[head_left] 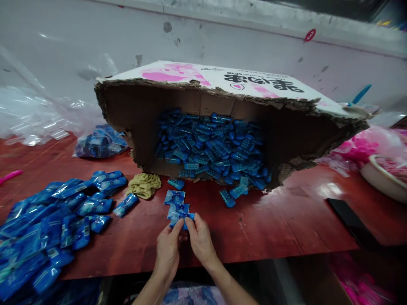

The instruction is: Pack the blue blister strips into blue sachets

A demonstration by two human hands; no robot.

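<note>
- Held item: small blue printed packet [182, 215], right at the thumb tips, over the near part of the red tabletop [270, 233]. Both hands on it, neither nearer.
- Long axis looks roughly left-right, across the line of the forearms. Partly covered by thumbs; can't tell if it's filled or flat.
- Left hand [169, 249]: pinching the packet's near-left side, thumb on top, fingers curled under and mostly hidden.
- Right hand [200, 242]: pinching the right end, thumb on top, index along the far edge.
- Thumb tips nearly meet. Forearms come up from the bottom edge and converge, wrists low near the table edge.
- Two flat blue wrappers [174, 197] run straight ahead, slightly left, closer to the left hand's line. Nearest one overlaps the packet in view; contact unclear.
- Beyond: cardboard box [270, 91], mouth facing the person, with a heap of blue plastic pieces [210, 144] inside. Loose blue pieces [227, 198] out front, ahead and right, nearer the right hand.
- Left: pile of blue packets [52, 224], well apart from the hands; yellow cloth [144, 185] between pile and box.
</note>
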